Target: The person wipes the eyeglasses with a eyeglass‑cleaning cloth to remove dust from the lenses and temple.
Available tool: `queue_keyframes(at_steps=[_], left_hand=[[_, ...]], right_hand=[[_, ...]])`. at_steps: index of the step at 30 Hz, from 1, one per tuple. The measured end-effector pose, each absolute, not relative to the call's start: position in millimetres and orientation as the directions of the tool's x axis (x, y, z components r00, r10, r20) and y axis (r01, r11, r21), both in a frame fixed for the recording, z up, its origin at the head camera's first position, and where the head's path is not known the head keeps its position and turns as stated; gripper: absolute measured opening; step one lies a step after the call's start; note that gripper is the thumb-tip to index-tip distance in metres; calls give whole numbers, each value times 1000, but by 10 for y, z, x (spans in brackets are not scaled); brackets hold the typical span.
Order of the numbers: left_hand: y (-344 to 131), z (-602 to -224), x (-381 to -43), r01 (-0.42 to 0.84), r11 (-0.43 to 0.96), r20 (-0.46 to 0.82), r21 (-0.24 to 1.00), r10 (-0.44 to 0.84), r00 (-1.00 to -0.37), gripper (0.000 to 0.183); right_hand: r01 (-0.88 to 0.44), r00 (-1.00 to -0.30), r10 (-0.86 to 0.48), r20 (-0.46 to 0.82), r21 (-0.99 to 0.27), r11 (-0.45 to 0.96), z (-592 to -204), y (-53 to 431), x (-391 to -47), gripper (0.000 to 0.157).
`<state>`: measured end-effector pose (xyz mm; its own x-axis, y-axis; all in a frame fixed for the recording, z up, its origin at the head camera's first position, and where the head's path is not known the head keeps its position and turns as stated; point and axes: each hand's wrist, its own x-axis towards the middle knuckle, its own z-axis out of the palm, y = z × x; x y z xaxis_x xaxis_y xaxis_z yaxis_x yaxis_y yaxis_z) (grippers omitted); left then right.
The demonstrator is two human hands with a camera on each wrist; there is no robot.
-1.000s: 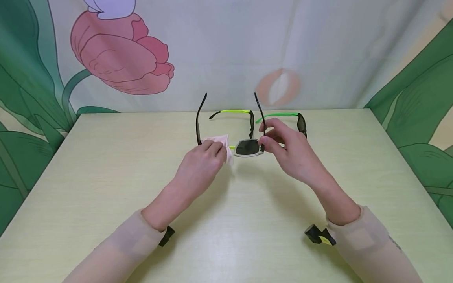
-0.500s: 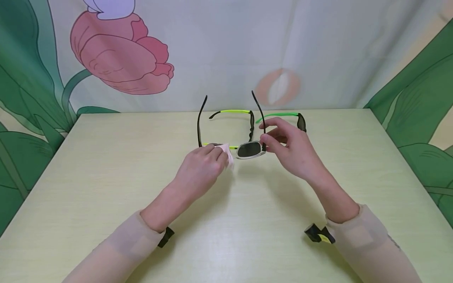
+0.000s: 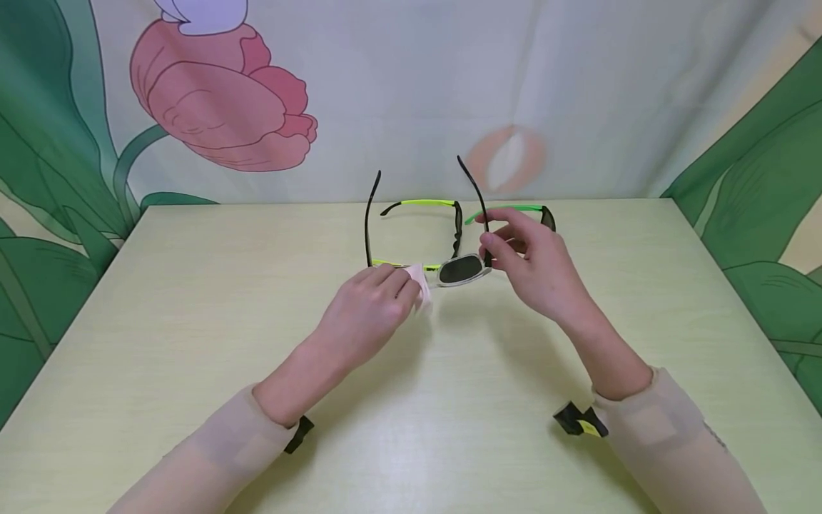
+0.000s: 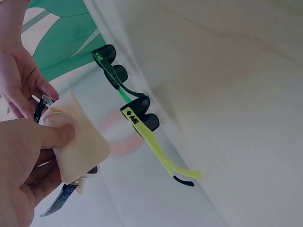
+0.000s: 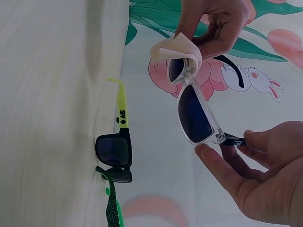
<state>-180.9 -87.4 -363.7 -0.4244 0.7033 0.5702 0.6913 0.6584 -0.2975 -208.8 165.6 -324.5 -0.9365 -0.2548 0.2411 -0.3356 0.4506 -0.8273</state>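
A pair of sunglasses with a clear frame and dark lenses (image 3: 461,270) is held up over the table, its black temples pointing away from the person. My left hand (image 3: 367,315) pinches a pale pink cloth (image 4: 80,139) folded over one lens, thumb on one side and fingers on the other. In the right wrist view the cloth (image 5: 177,48) covers much of that lens, while the other lens (image 5: 195,113) shows uncovered. My right hand (image 3: 538,265) grips the temple close to its hinge between thumb and fingers (image 5: 220,168).
Behind the held pair, sunglasses with yellow temples (image 3: 427,203) stand on the table (image 3: 193,307). Right of them is a pair with green temples (image 3: 548,217), partly hidden by the right hand. A printed curtain (image 3: 398,93) hangs at the table's far edge.
Both hands have shifted slightly right with the sunglasses, which have tilted so the right side sits higher. The cloth's raised corner has come down beside the left hand.
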Motion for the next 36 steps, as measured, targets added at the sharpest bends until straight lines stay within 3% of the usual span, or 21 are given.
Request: queue_keyframes(at_steps=[12, 19, 36], left_hand=[[-928, -3593, -1778, 736, 539, 498, -409, 808, -316, 15], [-987, -3520, -1814, 715, 484, 397, -505, 866, -305, 13], [-980, -3525, -1814, 765, 389, 317, -513, 914, -253, 19]], right_hand=[[-364, -931, -245, 271, -752, 549, -3215, 1726, -2107, 29], [-376, -927, -244, 286, -711, 594, -3197, 1759, -2118, 30], [-422, -907, -325, 269, -609, 672, -3143, 1817, -2132, 35]])
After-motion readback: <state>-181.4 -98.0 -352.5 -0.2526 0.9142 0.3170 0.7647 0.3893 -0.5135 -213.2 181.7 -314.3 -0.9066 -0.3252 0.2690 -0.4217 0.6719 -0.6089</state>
